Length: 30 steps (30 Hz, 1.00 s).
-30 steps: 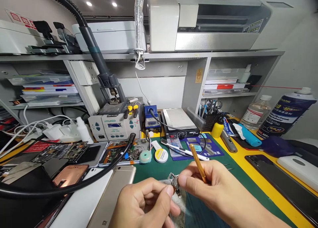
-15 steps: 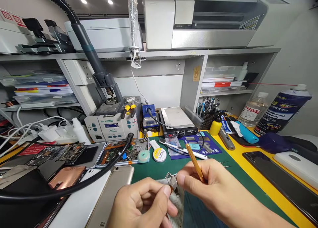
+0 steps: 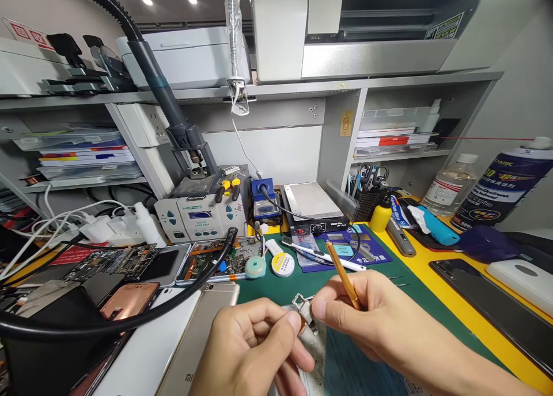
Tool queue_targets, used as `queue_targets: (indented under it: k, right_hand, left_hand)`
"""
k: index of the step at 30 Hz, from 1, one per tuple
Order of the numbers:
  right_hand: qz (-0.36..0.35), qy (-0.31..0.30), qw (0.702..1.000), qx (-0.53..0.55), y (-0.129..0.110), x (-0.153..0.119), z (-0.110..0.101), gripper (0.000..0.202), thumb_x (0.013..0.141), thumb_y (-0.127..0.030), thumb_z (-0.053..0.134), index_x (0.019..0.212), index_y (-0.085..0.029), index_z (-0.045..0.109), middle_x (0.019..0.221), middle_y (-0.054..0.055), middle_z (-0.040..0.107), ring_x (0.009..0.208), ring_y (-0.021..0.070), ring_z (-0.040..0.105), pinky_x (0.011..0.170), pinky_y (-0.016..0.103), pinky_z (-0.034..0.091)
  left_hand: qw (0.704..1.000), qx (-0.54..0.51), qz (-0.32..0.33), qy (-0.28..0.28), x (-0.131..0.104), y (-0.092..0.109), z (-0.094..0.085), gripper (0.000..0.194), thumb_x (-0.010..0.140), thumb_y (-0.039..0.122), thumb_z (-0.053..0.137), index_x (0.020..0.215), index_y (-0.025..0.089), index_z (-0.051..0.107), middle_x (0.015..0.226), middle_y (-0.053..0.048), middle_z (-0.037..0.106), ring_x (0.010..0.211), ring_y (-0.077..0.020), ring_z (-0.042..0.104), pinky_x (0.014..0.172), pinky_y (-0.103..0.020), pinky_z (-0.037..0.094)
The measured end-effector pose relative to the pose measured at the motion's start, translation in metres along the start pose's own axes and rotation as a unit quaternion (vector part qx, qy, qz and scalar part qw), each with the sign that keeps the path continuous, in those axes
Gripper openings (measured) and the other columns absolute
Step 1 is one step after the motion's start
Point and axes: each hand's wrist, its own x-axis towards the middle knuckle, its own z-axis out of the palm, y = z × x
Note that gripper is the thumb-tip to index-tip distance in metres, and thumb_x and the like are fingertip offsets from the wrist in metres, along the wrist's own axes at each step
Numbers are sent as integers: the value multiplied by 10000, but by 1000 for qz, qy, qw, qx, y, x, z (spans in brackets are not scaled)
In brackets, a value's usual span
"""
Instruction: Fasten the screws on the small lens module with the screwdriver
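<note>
My left hand (image 3: 259, 347) is closed, thumb and forefinger pinching a small metal-framed part (image 3: 299, 301) with a bit of orange-brown flex at its lower end. Most of that part's near side is hidden by the fingertips. My right hand (image 3: 367, 312) is wrapped around a slim gold pen-shaped tool (image 3: 341, 272), whose back end points up and left. The tool's working tip is hidden behind the fingers, which are right beside the small part. Below both hands lies a stained greyish-white cloth or pad (image 3: 317, 350) on the green mat (image 3: 254, 291).
At left are a gold phone (image 3: 207, 321), a black hose (image 3: 173, 309) and a tray of circuit boards (image 3: 233, 255). Behind stand a rework station (image 3: 201, 217) and a hot plate (image 3: 313, 203). To the right are tweezers (image 3: 400, 282), a black phone (image 3: 488, 304) and a spray can (image 3: 501, 183).
The view has shifted slightly, so the bench sits a little further right. The small part is turned differently, with its wire frame showing more clearly. Both hands keep their holds.
</note>
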Motion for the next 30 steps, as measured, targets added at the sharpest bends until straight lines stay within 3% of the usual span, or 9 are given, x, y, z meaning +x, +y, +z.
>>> queue_targets:
  k: [7,11,16,19,30]
  right_hand:
    - [4,9,1000,11,3,2,0,400,983,-346,592,629,-196,479,485,-116,246,449,71,165,405,249,139]
    - [13,18,999,30,3,2,0,357,969,-355,599,659,-199,518,467,-123,234,436,77,156,399,256,124]
    - [15,39,999,34,2,1,0,360,974,-388,599,680,-196,520,479,-126,244,445,72,151,398,249,123]
    - [14,47,998,26,2,1,0,329,980,-370,596,709,-193,536,504,-124,243,453,73,150,397,250,123]
    - [-6,22,999,26,-1,1,3,385,980,-276,577,625,-202,447,513,-111,221,469,75,151,417,264,119]
  left_hand:
    - [999,-39,-4,-29,1,-6,-6,401,801,517,703,706,127,719,652,-94,777,395,-134,649,414,-210,466]
    - [998,-27,3,-50,2,-8,-10,463,854,524,626,693,106,744,515,-92,716,424,-150,649,459,-231,484]
    - [996,-73,6,-48,3,-5,-9,302,747,427,754,710,130,711,630,-76,767,433,-156,675,419,-219,493]
    - [997,-66,12,-39,2,-4,-7,303,707,407,806,681,133,679,593,-49,745,418,-145,668,413,-209,496]
    - [1000,-13,14,-24,3,-3,-4,448,731,558,781,629,142,648,482,-1,654,390,-116,622,416,-198,482]
